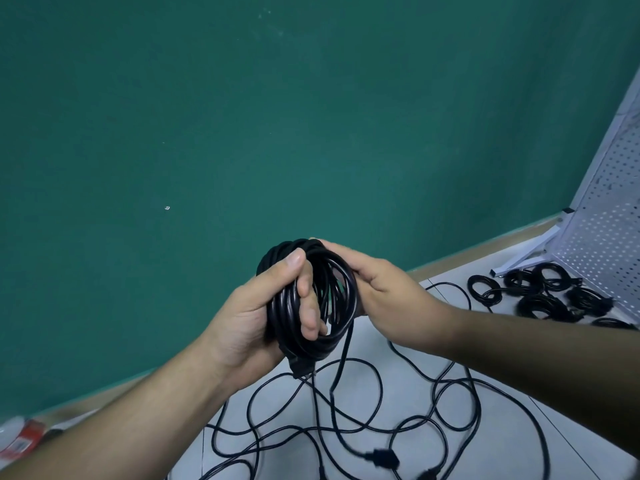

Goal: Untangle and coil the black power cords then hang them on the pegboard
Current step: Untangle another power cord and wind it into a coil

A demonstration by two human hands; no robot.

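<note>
No writing to read anywhere (red and white packet [24, 438] at near left too blurry). Coil of black cord [341, 299] held up in the middle, above the desk [509, 438]. Left hand [263, 306] gripping the coil, thumb on top, fingers curled through the ring. Right hand [384, 289] clasped round the coil's right side, fingertips hidden behind it. One end hanging down to a mess of loose cords [363, 410] on the desk, plug [381, 457] near the bottom edge blurred. Far right: more coiled cords [540, 296] lying by the foot of a white pegboard [602, 230], partly cut off. Green wall [242, 116] behind.
</note>
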